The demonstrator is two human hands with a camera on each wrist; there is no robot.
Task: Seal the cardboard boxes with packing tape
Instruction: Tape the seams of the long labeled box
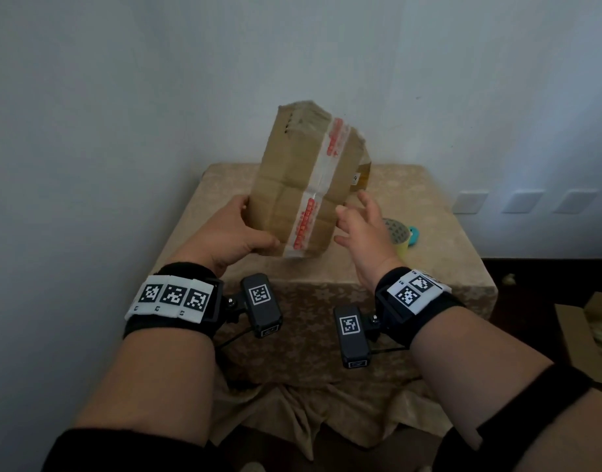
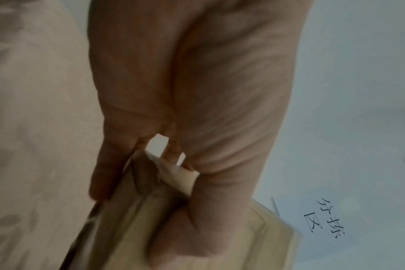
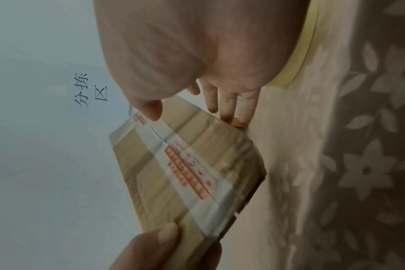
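A worn brown cardboard box [image 1: 292, 178] with a white strip of red-printed tape [image 1: 321, 189] stands tilted on end above the cloth-covered table [image 1: 446, 267]. My left hand [image 1: 238, 229] grips its near lower corner, thumb on the front face and fingers behind; the left wrist view shows the thumb [image 2: 180, 233] curled on the box [image 2: 127, 228]. My right hand [image 1: 359, 223] is open with spread fingers just right of the box, close to its edge; whether it touches I cannot tell. The right wrist view shows the box [image 3: 187, 175] below its fingers [image 3: 229, 106]. A yellowish tape roll [image 1: 400, 235] lies behind the right hand.
A teal object [image 1: 414, 235] lies beside the tape roll. An open cardboard box [image 1: 585, 335] with light contents sits on the dark floor at the right. A pale wall stands close behind and left of the table; wall plates [image 1: 524, 201] are at the right.
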